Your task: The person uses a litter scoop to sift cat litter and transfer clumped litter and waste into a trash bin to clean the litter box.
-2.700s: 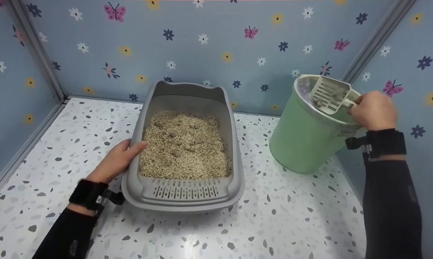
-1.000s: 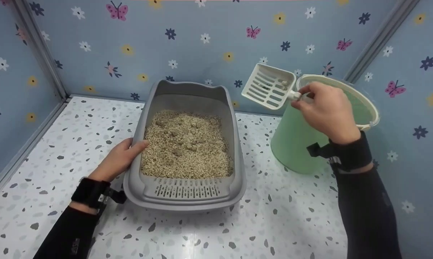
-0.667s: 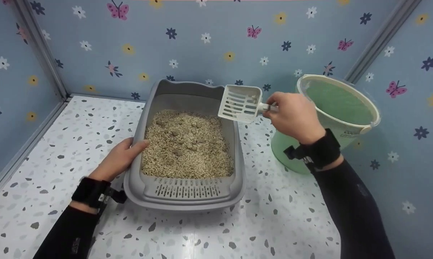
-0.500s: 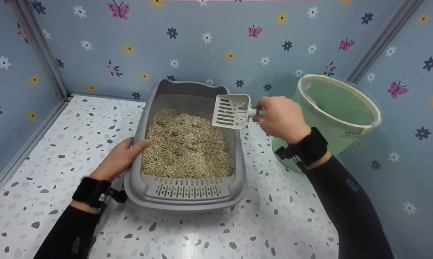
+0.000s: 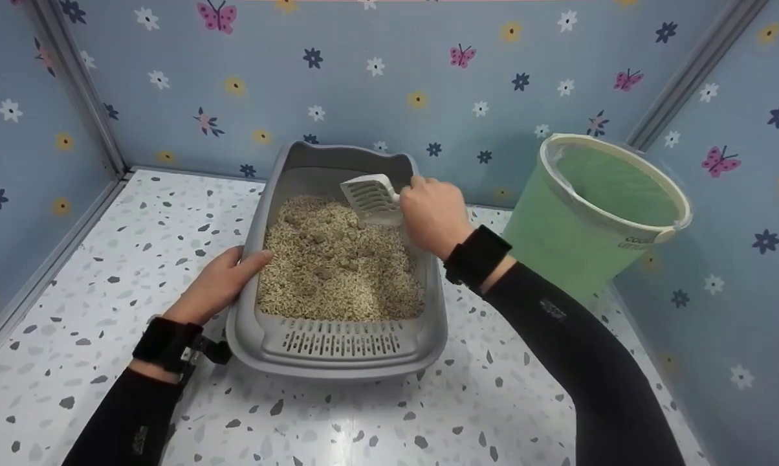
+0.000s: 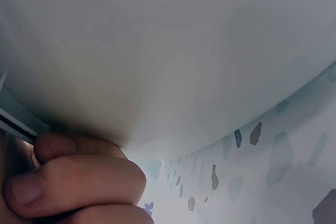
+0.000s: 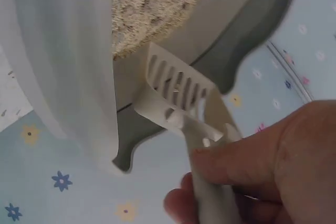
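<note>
My left hand [image 5: 216, 285] grips the left rim of a grey litter box [image 5: 338, 369], thumb over the top and fingers curled beneath, as the left wrist view shows. Tan litter [image 5: 338, 291] with darker clumps fills the bottom of the box. In my right hand [image 5: 436, 213] I hold a pale slotted litter scoop [image 5: 371, 197] by its handle, thumb and fingers wrapped round it in the right wrist view. Its tilted head is over the back right part of the litter, and a few small bits cling near the handle end.
A green bin [image 5: 561, 233] with a cream rim and a clear liner stands at the right, against the corner. Blue flowered walls [image 5: 376, 84] close in the back and both sides. The floor [image 5: 92, 310] is white with grey flecks.
My right hand has carried the scoop from the bin leftward to above the litter box, and the clumps that lay in it are gone. My left hand has stayed on the rim.
</note>
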{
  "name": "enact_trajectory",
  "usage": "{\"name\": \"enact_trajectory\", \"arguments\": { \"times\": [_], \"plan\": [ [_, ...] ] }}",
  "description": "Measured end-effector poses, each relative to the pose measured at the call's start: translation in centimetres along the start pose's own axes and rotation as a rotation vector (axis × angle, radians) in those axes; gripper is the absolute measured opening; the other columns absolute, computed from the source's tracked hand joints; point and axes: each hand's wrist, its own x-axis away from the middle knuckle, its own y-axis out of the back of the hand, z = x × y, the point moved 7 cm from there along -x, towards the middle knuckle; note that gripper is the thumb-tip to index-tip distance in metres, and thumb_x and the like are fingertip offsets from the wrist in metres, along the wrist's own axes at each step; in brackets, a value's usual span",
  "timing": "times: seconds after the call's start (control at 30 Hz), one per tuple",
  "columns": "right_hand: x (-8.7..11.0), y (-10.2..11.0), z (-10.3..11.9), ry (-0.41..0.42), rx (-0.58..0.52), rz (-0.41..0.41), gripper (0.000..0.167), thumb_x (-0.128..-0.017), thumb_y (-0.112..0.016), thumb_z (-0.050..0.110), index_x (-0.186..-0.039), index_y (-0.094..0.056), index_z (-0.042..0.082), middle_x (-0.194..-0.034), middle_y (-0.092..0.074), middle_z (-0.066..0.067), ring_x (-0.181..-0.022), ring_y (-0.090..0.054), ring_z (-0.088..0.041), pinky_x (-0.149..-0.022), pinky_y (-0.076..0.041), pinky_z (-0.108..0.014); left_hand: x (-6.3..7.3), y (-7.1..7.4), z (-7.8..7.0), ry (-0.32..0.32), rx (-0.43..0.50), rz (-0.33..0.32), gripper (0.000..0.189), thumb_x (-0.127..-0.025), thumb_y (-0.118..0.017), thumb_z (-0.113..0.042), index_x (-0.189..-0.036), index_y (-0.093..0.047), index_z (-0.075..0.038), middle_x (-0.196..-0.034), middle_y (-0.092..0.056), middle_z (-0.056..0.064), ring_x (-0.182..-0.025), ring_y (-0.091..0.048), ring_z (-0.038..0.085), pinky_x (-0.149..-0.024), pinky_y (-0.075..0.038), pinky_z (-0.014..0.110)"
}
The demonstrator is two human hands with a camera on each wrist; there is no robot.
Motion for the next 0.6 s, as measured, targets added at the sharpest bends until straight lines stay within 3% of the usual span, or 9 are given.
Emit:
{"name": "enact_trajectory", "arguments": {
  "times": [0.2, 0.3, 0.6],
  "plan": [
    [-2.6, -1.3, 4.7, 0.182, 0.179, -0.162, 0.028, -0.113, -0.058, 0.007, -0.089, -0.072, 0.005, -0.090, -0.067, -0.007, -0.064, -0.063, -0.021, -0.053, -0.060, -0.040, 0.0, 0.2, 0.3, 0.011, 0.014, -0.002, 0.102, -0.107, -0.055, -0.076, -0.169, -0.035, 0.003, -0.137, -0.067, 0.028, -0.111, -0.075, 0.035, -0.092, -0.063, 0.036],
    [-4.3, -2.0, 6.5, 0.238, 0.242, -0.179, 0.034, -0.114, -0.053, 0.004, -0.085, -0.070, 0.008, -0.088, -0.066, -0.005, -0.063, -0.062, -0.018, -0.055, -0.060, -0.038, 0.0, 0.3, 0.2, 0.013, 0.017, -0.007, 0.100, -0.107, -0.055, -0.076, -0.167, -0.038, 0.003, -0.135, -0.068, 0.027, -0.108, -0.075, 0.034, -0.090, -0.064, 0.037],
    [-8.0, -3.9, 9.5, 0.261, 0.283, -0.074, 0.040, -0.119, -0.046, 0.008, -0.081, -0.054, 0.013, -0.083, -0.065, -0.004, -0.073, -0.065, -0.020, -0.072, -0.063, -0.036, 0.2, 0.3, 0.2, 0.006, 0.026, -0.009, 0.097, -0.108, -0.056, -0.074, -0.166, -0.040, 0.002, -0.136, -0.068, 0.026, -0.112, -0.074, 0.035, -0.095, -0.061, 0.038]
  ]
}}
